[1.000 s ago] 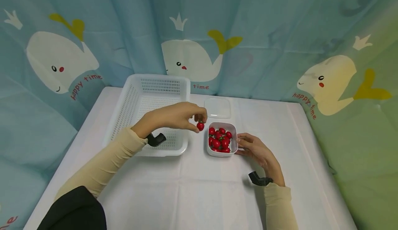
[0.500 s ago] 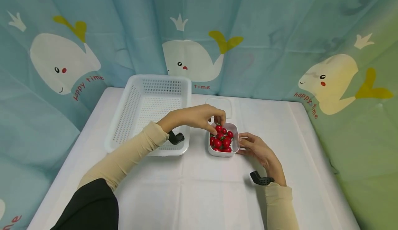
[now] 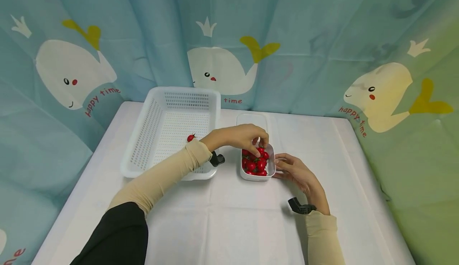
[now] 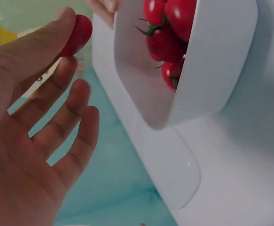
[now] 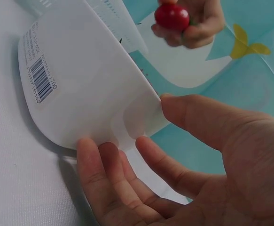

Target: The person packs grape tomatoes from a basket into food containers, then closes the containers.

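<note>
In the left wrist view, my left hand [image 4: 38, 117] pinches a red cherry tomato [image 4: 79, 36] between thumb and index finger, the other fingers spread. In the head view this left hand [image 3: 247, 134] hangs over the back of a small white box [image 3: 259, 178], partly hiding several cherry tomatoes [image 3: 251, 166] inside. At the box's right side is my right hand [image 3: 295, 171]. Its thumb touches the rim and its loosely bent fingertips rest against the outer wall [image 5: 90, 89]. One tomato [image 3: 191, 137] with a green stem lies in the white basket [image 3: 141, 141].
Behind the box lies a clear lid [image 3: 252, 118], partly hidden by the left hand. The basket stands left of the box, its front partly under my left sleeve [image 3: 165, 177]. A whale-print curtain [image 3: 305, 77] borders the white-covered table [image 3: 251, 221] at the back and sides.
My left hand has moved right with the tomato, from beside the box to above it. The tomato in the basket has come into view from behind the arm. The right hand stays put.
</note>
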Tool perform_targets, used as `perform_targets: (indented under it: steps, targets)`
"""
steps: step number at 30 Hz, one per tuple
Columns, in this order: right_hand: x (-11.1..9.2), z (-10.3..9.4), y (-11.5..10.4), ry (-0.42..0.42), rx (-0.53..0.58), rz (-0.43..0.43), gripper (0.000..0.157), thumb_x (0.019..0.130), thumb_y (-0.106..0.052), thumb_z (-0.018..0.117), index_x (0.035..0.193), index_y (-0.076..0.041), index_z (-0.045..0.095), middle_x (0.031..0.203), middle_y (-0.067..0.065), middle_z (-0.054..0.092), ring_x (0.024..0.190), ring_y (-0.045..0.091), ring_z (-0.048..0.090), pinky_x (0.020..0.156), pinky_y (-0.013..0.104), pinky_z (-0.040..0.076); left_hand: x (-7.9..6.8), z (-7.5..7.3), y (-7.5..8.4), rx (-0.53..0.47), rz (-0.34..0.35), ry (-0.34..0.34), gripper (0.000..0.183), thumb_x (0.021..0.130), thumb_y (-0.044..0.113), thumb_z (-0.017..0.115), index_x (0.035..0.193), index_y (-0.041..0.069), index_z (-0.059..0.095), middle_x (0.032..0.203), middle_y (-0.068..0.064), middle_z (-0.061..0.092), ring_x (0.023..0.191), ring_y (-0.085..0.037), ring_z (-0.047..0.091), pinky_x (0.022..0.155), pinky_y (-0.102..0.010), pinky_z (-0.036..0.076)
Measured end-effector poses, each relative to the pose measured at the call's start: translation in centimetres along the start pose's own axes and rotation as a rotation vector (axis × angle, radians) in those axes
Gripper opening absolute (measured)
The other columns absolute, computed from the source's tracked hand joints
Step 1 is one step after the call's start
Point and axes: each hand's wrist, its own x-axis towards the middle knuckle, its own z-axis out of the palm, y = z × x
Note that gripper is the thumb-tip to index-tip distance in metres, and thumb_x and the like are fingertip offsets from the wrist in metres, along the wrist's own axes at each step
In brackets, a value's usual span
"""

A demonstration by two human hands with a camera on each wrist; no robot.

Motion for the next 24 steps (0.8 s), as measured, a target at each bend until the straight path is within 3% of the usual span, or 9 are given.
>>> perform_targets:
  steps: [7,15,24]
  targets:
    - [-0.1,0.0,0.0,-0.001,0.012,0.008,0.052,0.107,-0.018,0.059,0.148,0.008,0.041,0.145,0.024,0.048,0.113,0.020,0.064,0.098,0.039,0.061,1.5,0.9,-0.9,0.053,-0.065,-0.023,0.022,0.090,0.020,0.084,0.107,0.013,0.072,0.105,0.001,0.074,0.097,-0.014,0.066,0.085,-0.023,0.053]
    - [-0.1,0.0,0.0,0.003,0.030,0.004,0.053,0.105,-0.020,0.062,0.145,0.008,0.043,0.132,0.013,0.053,0.108,0.019,0.061,0.096,0.037,0.061,2.7,2.0,-1.3,0.102,-0.132,-0.063,0.025,0.092,0.023,0.081,0.110,0.008,0.073,0.106,-0.003,0.076,0.100,-0.015,0.069,0.091,-0.027,0.055]
    - [0.1,-0.2,0.4,-0.007,0.077,-0.006,0.048,0.105,-0.018,0.063,0.142,0.007,0.045,0.127,0.008,0.055,0.108,0.016,0.063,0.095,0.037,0.062,3.1,2.7,-1.0,0.190,-0.174,-0.099,0.026,0.094,0.027,0.079,0.115,0.011,0.076,0.108,-0.002,0.077,0.100,-0.014,0.069,0.090,-0.030,0.056]
